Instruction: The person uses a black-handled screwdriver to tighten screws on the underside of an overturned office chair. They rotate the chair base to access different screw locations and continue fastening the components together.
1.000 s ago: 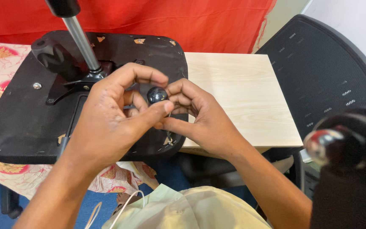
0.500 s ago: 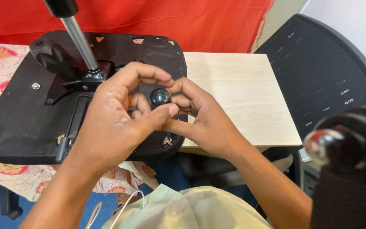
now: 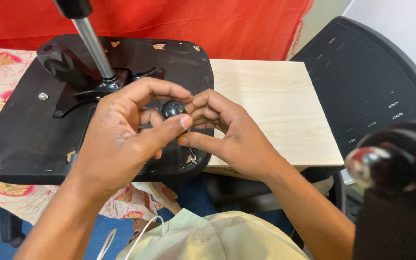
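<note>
Small black knob [image 3: 172,109] pinched between left hand [image 3: 121,139] and right hand [image 3: 227,132] fingertips.

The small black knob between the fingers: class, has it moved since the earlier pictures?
Barely. The small black knob sits a touch further right than a second ago, judged against the metal post of the upturned seat base.

The person's left hand [image 3: 121,144] and right hand [image 3: 232,132] were bare, as were both forearms, without rings or watch. A pale yellow-green cloth garment [image 3: 208,240] covered the torso, with thin white cords [image 3: 138,236] hanging beside it.
</note>
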